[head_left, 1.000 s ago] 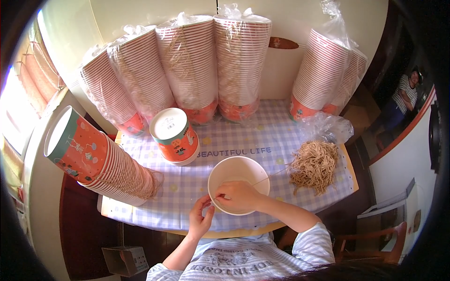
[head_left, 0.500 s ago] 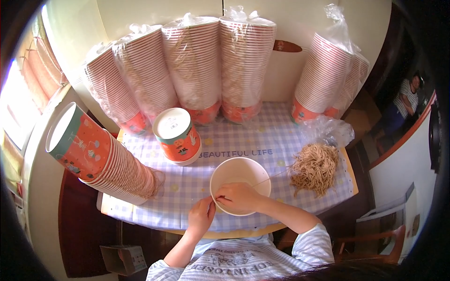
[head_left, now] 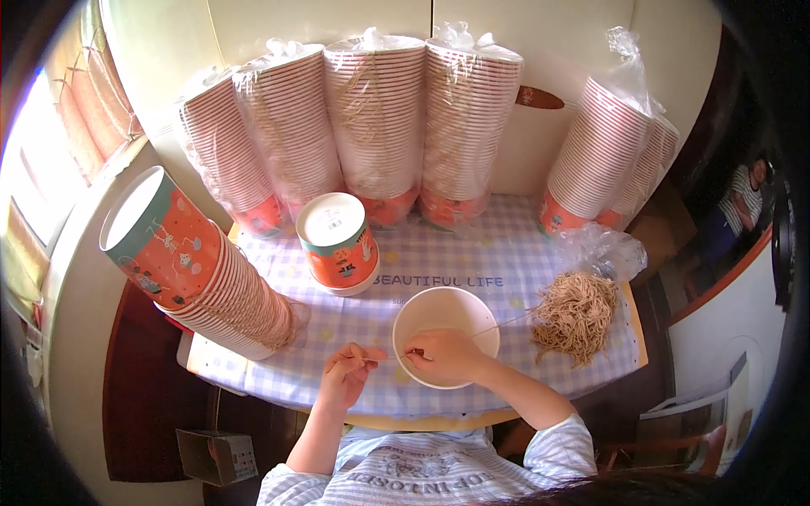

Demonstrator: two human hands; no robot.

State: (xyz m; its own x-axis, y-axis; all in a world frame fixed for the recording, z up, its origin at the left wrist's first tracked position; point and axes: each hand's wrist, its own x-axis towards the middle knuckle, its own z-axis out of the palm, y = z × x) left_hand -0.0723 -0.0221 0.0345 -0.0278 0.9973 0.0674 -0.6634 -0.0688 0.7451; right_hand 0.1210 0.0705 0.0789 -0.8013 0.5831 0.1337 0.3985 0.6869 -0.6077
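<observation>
An open white paper bucket stands near the table's front edge. Over its mouth my right hand is closed in a pinch on a thin beige string. That string runs right to a tangled heap of the same string. To the left of the bucket, my left hand pinches the string's other end. A short stretch is drawn out level between the two hands. Part of the bucket's inside is hidden by my right hand and forearm.
An upside-down orange bucket stands behind my left hand. A leaning stack of buckets is at the left. Several plastic-wrapped stacks line the back. A crumpled plastic bag lies by the heap. A person is at far right.
My hands have moved apart. The left has drawn away to the left from the bucket rim, with string stretched out between it and the right. The whole view has shifted slightly.
</observation>
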